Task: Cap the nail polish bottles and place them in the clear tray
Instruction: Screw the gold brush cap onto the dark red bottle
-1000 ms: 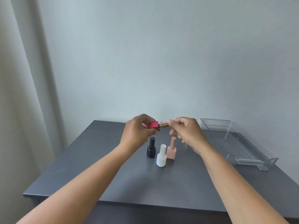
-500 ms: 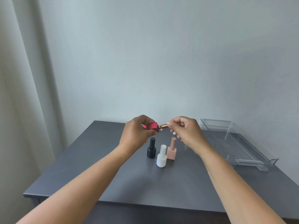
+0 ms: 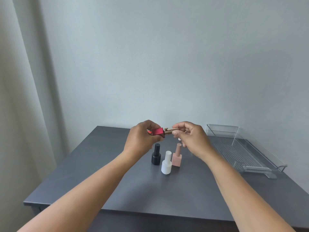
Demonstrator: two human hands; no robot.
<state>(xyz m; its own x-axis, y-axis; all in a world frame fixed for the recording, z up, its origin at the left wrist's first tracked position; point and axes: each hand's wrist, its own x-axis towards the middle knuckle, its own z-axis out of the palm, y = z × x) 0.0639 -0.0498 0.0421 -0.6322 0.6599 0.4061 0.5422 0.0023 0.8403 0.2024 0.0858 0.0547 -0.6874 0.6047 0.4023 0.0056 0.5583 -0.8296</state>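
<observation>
My left hand (image 3: 142, 139) grips a red nail polish bottle (image 3: 157, 132), held sideways above the table. My right hand (image 3: 192, 139) pinches its gold cap (image 3: 170, 130), which sits at the bottle's neck. Below the hands three capped bottles stand upright close together on the dark grey table (image 3: 133, 190): a black one (image 3: 156, 154), a white one (image 3: 166, 163) and a square pink one (image 3: 176, 155). A small pale object (image 3: 179, 139) shows just under my right fingers; what it is I cannot tell. The clear tray (image 3: 242, 148) lies at the table's right side with nothing in it.
A plain wall rises behind the table, and a pale curtain (image 3: 20, 97) hangs at the left. The table's front edge runs across the lower part of the view. The tray's near end has a small lip close to the right edge.
My hands have stayed in place with the red bottle. The right fingers have shifted slightly on the gold cap. The standing bottles and tray have not moved.
</observation>
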